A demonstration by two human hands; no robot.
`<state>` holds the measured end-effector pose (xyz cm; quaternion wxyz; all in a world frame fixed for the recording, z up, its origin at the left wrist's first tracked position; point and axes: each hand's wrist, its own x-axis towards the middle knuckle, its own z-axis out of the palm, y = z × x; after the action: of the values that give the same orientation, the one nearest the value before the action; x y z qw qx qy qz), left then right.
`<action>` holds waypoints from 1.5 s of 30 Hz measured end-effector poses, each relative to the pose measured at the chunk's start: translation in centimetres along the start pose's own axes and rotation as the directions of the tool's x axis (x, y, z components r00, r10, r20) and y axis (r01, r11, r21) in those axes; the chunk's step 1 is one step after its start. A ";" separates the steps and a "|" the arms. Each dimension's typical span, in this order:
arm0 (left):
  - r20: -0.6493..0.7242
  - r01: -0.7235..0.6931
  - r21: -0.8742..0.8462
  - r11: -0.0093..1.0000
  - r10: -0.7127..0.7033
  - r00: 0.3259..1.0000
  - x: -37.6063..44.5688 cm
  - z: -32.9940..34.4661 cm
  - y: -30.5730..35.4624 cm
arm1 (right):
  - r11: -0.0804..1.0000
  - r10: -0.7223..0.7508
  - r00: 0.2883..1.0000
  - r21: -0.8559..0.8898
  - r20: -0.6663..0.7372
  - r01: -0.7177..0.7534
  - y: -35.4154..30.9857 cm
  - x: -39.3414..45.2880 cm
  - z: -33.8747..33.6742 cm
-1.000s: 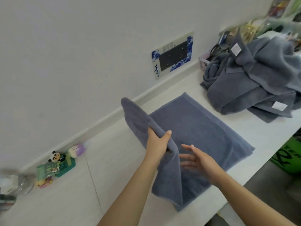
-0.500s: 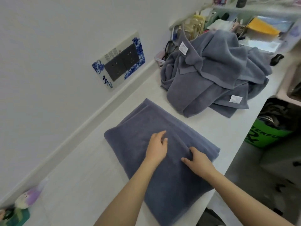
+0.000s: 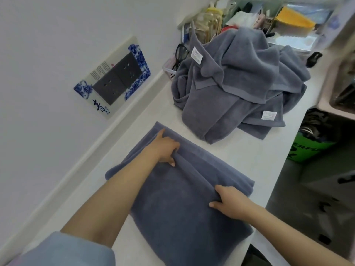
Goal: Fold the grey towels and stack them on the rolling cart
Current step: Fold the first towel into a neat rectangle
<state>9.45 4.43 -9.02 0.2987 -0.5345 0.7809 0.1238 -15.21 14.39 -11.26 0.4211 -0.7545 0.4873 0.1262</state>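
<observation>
A folded grey towel [image 3: 172, 212] lies flat on the white counter [image 3: 240, 158] in front of me. My left hand [image 3: 165, 148] is on its far part, fingers and thumb pinching a raised ridge of cloth. My right hand [image 3: 228, 200] grips the same ridge at the towel's right edge, fingers tucked under the fold and thumb on top. A loose heap of grey towels [image 3: 240, 89] with white labels sits further back on the counter. I cannot pick out a rolling cart.
The wall runs along the left with a blue-and-white socket plate [image 3: 115, 79]. A small basket with glasses [image 3: 174, 62] and cluttered shelves stand behind the heap. The counter's edge drops off on the right, where a green bag [image 3: 307, 150] sits on the floor.
The lifted towel half has come down flat onto the counter. My left hand has slid toward the far side, and both hands now pinch up a ridge across the towel.
</observation>
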 end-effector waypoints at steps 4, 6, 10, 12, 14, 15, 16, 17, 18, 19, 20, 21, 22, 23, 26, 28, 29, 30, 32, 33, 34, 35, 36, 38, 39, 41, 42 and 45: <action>0.056 0.041 0.198 0.979 -0.053 0.997 -1.7 0.3 -2.7 | 0.998 -0.022 0.997 -0.063 0.070 0.027 -0.3 0.5 -0.7; 0.078 0.094 0.178 0.980 -0.109 0.991 -2.8 0.2 -4.2 | 0.998 -0.035 0.989 -0.055 0.146 0.043 -0.4 0.7 -1.1; 0.110 0.234 -0.087 0.968 -0.224 0.968 -5.5 0.4 -6.8 | 0.995 -0.042 0.991 -0.084 0.126 0.053 -0.4 1.0 -1.1; 0.114 0.296 -0.194 0.935 -0.278 0.954 -6.8 2.2 -7.4 | 0.985 -0.049 0.999 -0.165 0.013 0.050 -0.4 1.2 -0.3; 0.123 0.350 -0.352 0.868 -0.328 0.937 -8.0 4.6 -7.3 | 0.981 -0.071 0.996 -0.185 -0.062 0.058 -0.8 1.5 0.5; 0.116 0.361 -0.389 0.847 -0.344 0.932 -8.6 5.5 -7.0 | 0.979 -0.082 0.992 -0.195 -0.093 0.063 -0.9 1.8 0.6; 0.113 0.374 -0.376 0.848 -0.359 0.927 -9.3 6.2 -6.7 | 0.970 -0.102 0.987 -0.234 -0.123 0.071 -1.0 2.1 0.6; 0.118 0.393 -0.329 0.859 -0.375 0.919 -10.2 6.9 -6.5 | 0.951 -0.132 0.979 -0.298 -0.153 0.082 -1.1 2.6 0.5; 0.147 0.429 -0.278 0.859 -0.403 0.903 -11.8 7.6 -6.1 | 0.922 -0.180 0.967 -0.374 -0.179 0.102 -1.6 3.2 0.4; 0.185 0.454 -0.235 0.860 -0.418 0.889 -13.0 8.5 -5.8 | 0.901 -0.226 0.949 -0.418 -0.220 0.118 -1.8 4.0 0.2; 0.233 0.467 -0.205 0.860 -0.421 0.877 -14.1 9.2 -5.4 | 0.894 -0.259 0.931 -0.428 -0.258 0.130 -2.0 4.8 -0.2; 0.290 0.489 -0.195 0.850 -0.426 0.857 -15.6 10.3 -4.9 | 0.895 -0.292 0.915 -0.418 -0.280 0.158 -2.6 5.7 -0.5; 0.345 0.508 -0.204 0.837 -0.424 0.837 -17.1 11.3 -4.2 | 0.896 -0.318 0.903 -0.403 -0.288 0.187 -3.1 6.7 -0.7; 0.376 0.521 -0.235 0.821 -0.418 0.827 -18.5 12.4 -3.4 | 0.889 -0.341 0.895 -0.408 -0.288 0.207 -3.7 7.6 -0.9; 0.435 0.585 -0.404 0.703 -0.415 0.799 -22.2 14.9 -1.3 | 0.807 -0.388 0.878 -0.564 -0.281 0.176 -5.4 9.6 -2.4; 0.441 0.623 -0.512 0.592 -0.441 0.782 -24.7 16.6 -0.2 | 0.728 -0.343 0.909 -0.679 -0.237 0.097 -6.5 10.1 -3.9; 0.424 0.638 -0.559 0.529 -0.479 0.769 -26.1 17.5 0.4 | 0.683 -0.310 0.927 -0.728 -0.209 0.064 -7.0 10.1 -4.6; 0.398 0.642 -0.613 0.461 -0.521 0.755 -26.8 18.2 0.7 | 0.658 -0.260 0.947 -0.752 -0.187 0.033 -6.9 10.1 -5.4; 0.324 0.576 -0.780 0.246 -0.629 0.707 -28.8 19.0 1.8 | 0.713 -0.197 0.969 -0.700 -0.147 0.039 -6.6 9.5 -6.5; 0.289 0.487 -0.866 0.114 -0.682 0.672 -29.9 18.9 2.5 | 0.811 -0.179 0.976 -0.581 -0.123 0.076 -6.4 9.0 -7.0; 0.283 0.371 -0.928 -0.037 -0.718 0.635 -30.9 18.6 3.2 | 0.912 -0.174 0.980 -0.391 -0.093 0.125 -6.3 8.3 -7.4; 0.290 0.225 -0.956 -0.189 -0.739 0.608 -32.0 18.3 4.2 | 0.972 -0.186 0.982 -0.155 -0.044 0.177 -6.3 7.2 -7.8; 0.288 0.069 -0.948 -0.311 -0.744 0.603 -32.8 17.9 4.9 | 0.974 -0.206 0.978 0.100 0.015 0.204 -6.5 5.8 -8.3; 0.285 -0.166 -0.860 -0.483 -0.723 0.629 -34.8 17.1 6.6 | 0.836 -0.270 0.952 0.525 0.143 0.158 -6.6 3.2 -8.8; 0.283 -0.217 -0.816 -0.536 -0.698 0.658 -35.8 16.9 7.5 | 0.777 -0.279 0.939 0.622 0.199 0.098 -6.6 2.1 -8.9; 0.283 -0.236 -0.770 -0.592 -0.649 0.706 -37.4 16.8 8.9 | 0.768 -0.277 0.907 0.641 0.317 0.011 -6.9 0.2 -9.1; 0.280 -0.240 -0.751 -0.615 -0.625 0.729 -38.2 16.9 9.5 | 0.803 -0.264 0.894 0.596 0.363 -0.004 -7.0 -0.4 -9.1; 0.278 -0.191 -0.763 -0.617 -0.581 0.765 -39.3 18.0 10.7 | 0.882 -0.191 0.902 0.472 0.387 -0.015 -6.5 -1.3 -8.0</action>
<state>15.56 47.84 -1.03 -0.4907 -0.6883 0.1153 0.5216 -12.15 10.27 -2.21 0.6895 -0.6084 0.3647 0.1465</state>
